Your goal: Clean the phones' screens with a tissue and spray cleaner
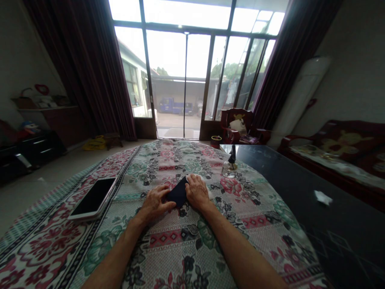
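Note:
A flat, dark blue rectangular object [178, 194] lies tilted on the flowered tablecloth [177, 239]; its exact kind is unclear. My left hand [155, 202] grips its left side, thumb along the near edge and fingers at the far edge. Over its right end my right hand [197, 192] is closed on a white cloth or tissue [209, 190], mostly hidden beneath the palm and fingers. To the left rests a white-framed tablet [94, 198] with a black screen. Beyond my right hand stands a clear bottle [229, 168] with a black spray head.
To the right is a dark glossy table [288, 188] with a crumpled white tissue [323, 198]. A wooden chair [237, 124] and a carved sofa [345, 148] stand farther right. Glass doors [183, 88] with dark curtains are ahead. A yellow item [94, 143] sits on the floor.

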The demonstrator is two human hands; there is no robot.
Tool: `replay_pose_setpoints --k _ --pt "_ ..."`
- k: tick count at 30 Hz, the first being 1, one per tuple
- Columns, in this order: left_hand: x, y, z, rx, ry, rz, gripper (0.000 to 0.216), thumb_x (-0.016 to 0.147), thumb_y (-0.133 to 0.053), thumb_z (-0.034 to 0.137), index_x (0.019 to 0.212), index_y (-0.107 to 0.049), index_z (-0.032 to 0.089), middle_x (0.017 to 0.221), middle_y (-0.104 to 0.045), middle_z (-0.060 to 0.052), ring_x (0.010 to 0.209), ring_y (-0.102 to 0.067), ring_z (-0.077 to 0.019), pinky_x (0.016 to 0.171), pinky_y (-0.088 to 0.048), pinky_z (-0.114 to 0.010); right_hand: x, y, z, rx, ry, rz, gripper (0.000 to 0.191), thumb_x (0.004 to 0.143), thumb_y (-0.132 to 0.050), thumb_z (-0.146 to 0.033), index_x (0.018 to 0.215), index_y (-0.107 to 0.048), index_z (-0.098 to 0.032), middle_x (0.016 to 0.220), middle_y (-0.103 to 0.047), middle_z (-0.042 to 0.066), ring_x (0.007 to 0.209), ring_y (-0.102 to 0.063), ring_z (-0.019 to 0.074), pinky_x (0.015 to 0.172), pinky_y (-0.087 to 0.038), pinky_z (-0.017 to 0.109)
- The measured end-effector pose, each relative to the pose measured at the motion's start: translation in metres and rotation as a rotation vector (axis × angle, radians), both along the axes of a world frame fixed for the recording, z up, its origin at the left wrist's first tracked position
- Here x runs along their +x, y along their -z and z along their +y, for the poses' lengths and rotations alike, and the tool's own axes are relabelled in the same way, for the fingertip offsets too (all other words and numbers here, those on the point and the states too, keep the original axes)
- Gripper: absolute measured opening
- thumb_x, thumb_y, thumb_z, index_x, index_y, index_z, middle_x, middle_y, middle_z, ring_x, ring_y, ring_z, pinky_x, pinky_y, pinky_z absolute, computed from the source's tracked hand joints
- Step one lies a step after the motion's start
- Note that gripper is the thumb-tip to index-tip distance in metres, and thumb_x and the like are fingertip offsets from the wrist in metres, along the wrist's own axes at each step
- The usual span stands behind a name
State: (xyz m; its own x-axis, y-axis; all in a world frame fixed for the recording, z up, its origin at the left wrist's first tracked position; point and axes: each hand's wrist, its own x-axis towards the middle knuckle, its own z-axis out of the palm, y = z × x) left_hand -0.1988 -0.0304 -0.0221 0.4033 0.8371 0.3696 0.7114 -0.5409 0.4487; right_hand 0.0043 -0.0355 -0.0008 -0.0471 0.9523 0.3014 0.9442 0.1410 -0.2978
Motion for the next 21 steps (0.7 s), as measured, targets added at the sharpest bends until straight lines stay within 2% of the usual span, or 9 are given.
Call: replay_pose_setpoints --k 5,11,18,21 --pt "0.009 -0.008 -0.008 -0.032 -0.018 0.097 0.056 0.067 -0.072 0.045 0.115 -0.066 0.017 0.133 -0.057 -0.015 0.124 -0.05 -0.0323 0.105 -0.038 -0.046 0.001 0.002 0.005 0.018 -0.038 -0.001 0.04 0.095 -0.039 -0.028 0.13 -0.053 -0.016 0.143 -0.047 0.011 0.13 -0.039 0.0256 0.108 -0.026 0.039" --pt "0.02 -0.013 -0.016 -0.025 -0.111 0.12 0.055 0.069 -0.071 0.043 0.115 -0.065 0.015 0.133 -0.057 -0.015 0.126 -0.049 -0.0327 0.105 -0.037 -0.046 -0.005 0.006 0.022 0.032 -0.143 -0.022 0.039 0.095 -0.039 -0.028 0.129 -0.053 -0.017 0.141 -0.048 0.01 0.13 -0.038 0.0259 0.107 -0.028 0.04" --pt "0.025 -0.008 -0.015 0.037 -0.224 0.032 0.052 0.067 -0.074 0.043 0.109 -0.065 0.015 0.126 -0.061 -0.015 0.119 -0.053 -0.0321 0.104 -0.04 -0.045 -0.023 0.007 0.053 0.076 -0.359 -0.027 0.026 0.095 -0.04 -0.023 0.111 -0.061 -0.019 0.125 -0.058 0.008 0.117 -0.047 0.0202 0.1 -0.035 0.036" --pt "0.023 -0.007 -0.013 0.043 -0.217 0.001 0.049 0.065 -0.076 0.043 0.103 -0.065 0.014 0.122 -0.062 -0.015 0.117 -0.055 -0.0313 0.102 -0.042 -0.043 -0.024 0.008 0.062 0.117 -0.487 0.011 0.024 0.095 -0.043 -0.02 0.108 -0.063 -0.018 0.123 -0.061 0.008 0.116 -0.049 0.0187 0.101 -0.037 0.035"
